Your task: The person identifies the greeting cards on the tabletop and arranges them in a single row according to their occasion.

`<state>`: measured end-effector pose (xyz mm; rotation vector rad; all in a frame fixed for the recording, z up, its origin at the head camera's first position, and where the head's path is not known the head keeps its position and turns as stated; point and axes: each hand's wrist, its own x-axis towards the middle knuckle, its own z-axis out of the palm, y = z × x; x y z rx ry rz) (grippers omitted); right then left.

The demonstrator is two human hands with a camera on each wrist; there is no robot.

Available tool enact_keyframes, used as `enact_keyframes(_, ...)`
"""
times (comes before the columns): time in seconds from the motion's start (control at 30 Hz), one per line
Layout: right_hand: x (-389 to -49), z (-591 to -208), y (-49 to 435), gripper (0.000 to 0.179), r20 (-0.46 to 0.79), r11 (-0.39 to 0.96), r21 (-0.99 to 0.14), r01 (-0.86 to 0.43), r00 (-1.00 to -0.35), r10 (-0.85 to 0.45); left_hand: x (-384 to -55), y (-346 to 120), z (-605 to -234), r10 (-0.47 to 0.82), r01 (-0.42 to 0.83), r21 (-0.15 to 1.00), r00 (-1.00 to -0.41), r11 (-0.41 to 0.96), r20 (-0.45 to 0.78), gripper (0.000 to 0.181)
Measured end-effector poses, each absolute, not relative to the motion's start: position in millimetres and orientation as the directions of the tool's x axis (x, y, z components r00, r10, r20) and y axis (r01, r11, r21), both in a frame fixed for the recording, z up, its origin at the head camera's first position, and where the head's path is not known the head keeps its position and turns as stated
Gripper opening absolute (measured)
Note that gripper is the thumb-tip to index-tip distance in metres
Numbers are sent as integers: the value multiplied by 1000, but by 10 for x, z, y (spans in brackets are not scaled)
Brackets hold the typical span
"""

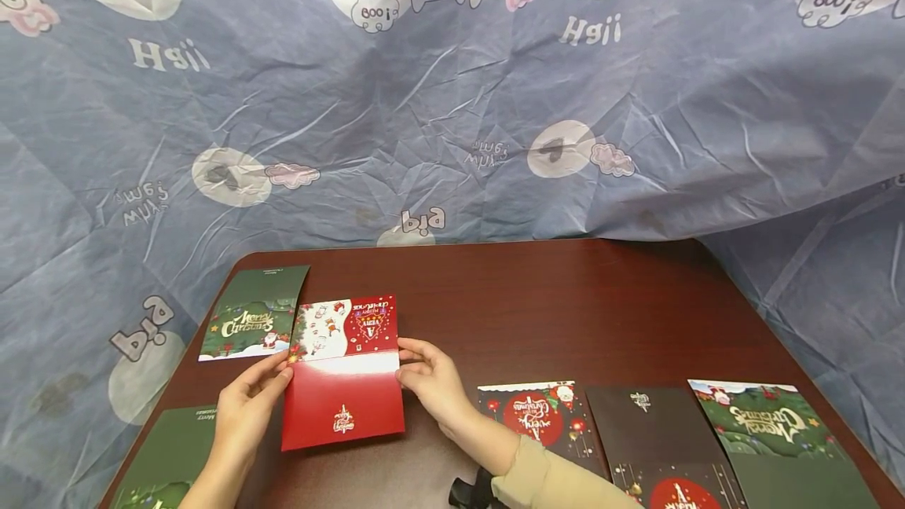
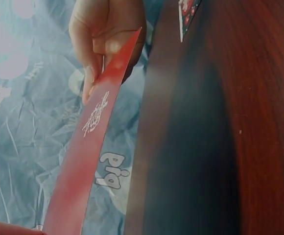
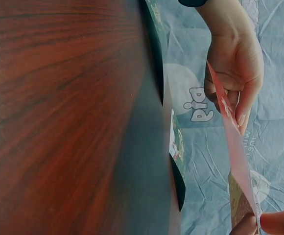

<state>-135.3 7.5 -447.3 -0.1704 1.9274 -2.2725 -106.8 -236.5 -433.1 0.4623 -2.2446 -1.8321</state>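
A red Christmas card [image 1: 342, 407] is unfolded between both hands, with a crease across its middle. Its far half shows white with small figures and lettering; the near half is plain red with a small gold print. My left hand [image 1: 243, 407] pinches the left edge at the crease, thumb on top. At the opposite edge my right hand [image 1: 433, 383] pinches the card between thumb and fingers. Seen from the left wrist, the card [image 2: 90, 132] stands off the table, with the right hand [image 2: 110, 34] at its far end. The right wrist view shows the left hand [image 3: 237, 63] beyond the card.
A green Merry Christmas card [image 1: 254, 313] lies at the back left, another green card [image 1: 170, 446] at the front left. On the right lie a dark card with a red circle [image 1: 530, 415], a dark brown card [image 1: 650, 430] and a green card [image 1: 785, 430]. Patterned cloth [image 1: 452, 116] hangs behind the table.
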Motion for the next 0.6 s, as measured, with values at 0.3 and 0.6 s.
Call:
enact_keyframes(0.3, -1445, -4447, 27, 45, -21, -147, -988, 46, -985, -171, -1197, -2366, -4361, -396, -83, 966, -918, 244, 21, 32)
enact_keyframes(0.6, -1557, -4470, 14, 50, -55, -124, -989, 81, -978, -200, -1347, -2381, -4410, -401, -87, 951, -915, 296, 41, 29)
